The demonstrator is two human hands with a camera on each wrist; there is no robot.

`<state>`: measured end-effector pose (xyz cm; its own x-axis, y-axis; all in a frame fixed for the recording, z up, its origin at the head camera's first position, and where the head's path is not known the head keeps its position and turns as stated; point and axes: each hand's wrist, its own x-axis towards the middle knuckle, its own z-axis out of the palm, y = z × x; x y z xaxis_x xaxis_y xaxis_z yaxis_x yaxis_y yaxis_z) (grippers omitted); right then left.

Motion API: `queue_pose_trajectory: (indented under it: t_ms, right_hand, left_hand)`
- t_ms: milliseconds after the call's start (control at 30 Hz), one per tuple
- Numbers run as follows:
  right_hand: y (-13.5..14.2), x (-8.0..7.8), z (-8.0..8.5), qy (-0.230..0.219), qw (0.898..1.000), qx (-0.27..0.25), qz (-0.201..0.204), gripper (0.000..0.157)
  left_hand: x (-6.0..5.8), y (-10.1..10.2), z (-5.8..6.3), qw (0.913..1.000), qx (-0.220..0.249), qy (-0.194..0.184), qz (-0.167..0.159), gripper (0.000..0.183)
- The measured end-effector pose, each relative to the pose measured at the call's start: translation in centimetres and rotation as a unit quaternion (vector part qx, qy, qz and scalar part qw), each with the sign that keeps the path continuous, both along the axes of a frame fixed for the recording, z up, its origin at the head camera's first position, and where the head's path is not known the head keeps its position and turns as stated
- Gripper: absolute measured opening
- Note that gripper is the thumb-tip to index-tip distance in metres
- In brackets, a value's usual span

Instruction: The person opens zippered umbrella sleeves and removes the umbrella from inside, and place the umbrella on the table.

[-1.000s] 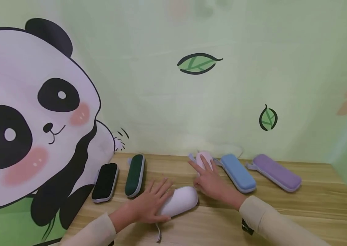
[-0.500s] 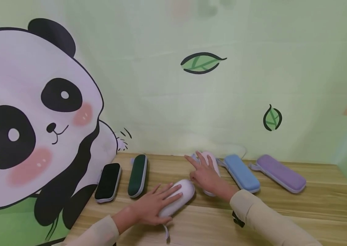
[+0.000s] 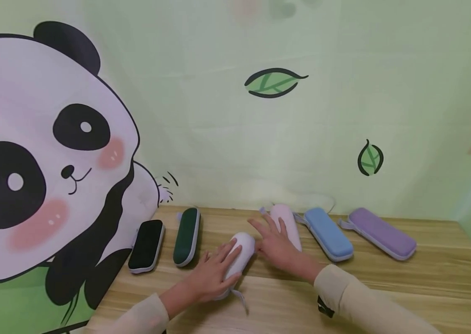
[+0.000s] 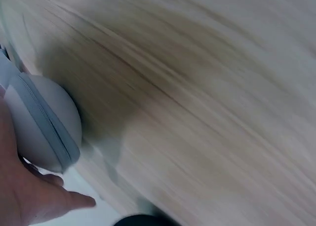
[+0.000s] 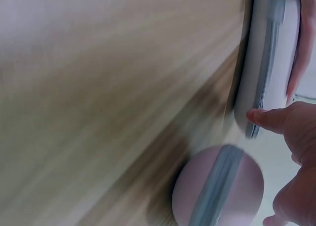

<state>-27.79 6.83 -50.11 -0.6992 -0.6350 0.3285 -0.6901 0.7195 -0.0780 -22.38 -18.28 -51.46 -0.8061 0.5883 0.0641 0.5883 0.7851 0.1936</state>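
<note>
A white zip-up glasses case with a grey zip band and strap lies on the wooden table, end pointing away. My left hand holds it from above, fingers across its top and thumb along its near right side. At its far end my right hand pinches the small zip pull, other fingers spread out. Those fingers pass over a pink glasses case just behind. In the left wrist view the white case's rounded strap end shows, its zip band shut there.
A black case and a dark green case lie to the left. Light blue and purple cases lie to the right. A panda-print backdrop stands along the table's back edge.
The white case has turned counterclockwise under my left hand, from lying slantwise rightward to pointing away. My right hand has shifted slightly left and nearer, baring more of the pink case.
</note>
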Motion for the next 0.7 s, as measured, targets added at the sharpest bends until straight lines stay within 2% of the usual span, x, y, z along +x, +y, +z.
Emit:
queue_pose_trajectory:
  t_ms: [200,333,567,700]
  right_hand:
    - [-0.7,1.4,-0.2,0.015,1.000,-0.002,-0.001,0.004]
    - [-0.9,2.3,-0.4,0.027,1.000,0.002,0.000,0.006]
    - [-1.0,3.6,-0.1,0.006,1.000,0.001,0.007,0.006]
    - [-1.3,4.1,-0.1,-0.010,1.000,-0.011,0.020,0.004]
  left_hand:
    - [0.1,1.7,-0.1,0.9982,0.007,0.002,0.060,0.063]
    - [-0.2,2.3,-0.6,0.9964,0.003,0.006,0.084,0.061]
    - [-0.5,3.0,-1.0,0.9949,0.001,0.010,0.101,0.061]
    - [-0.4,3.1,-0.6,0.9947,0.002,0.014,0.102,0.060]
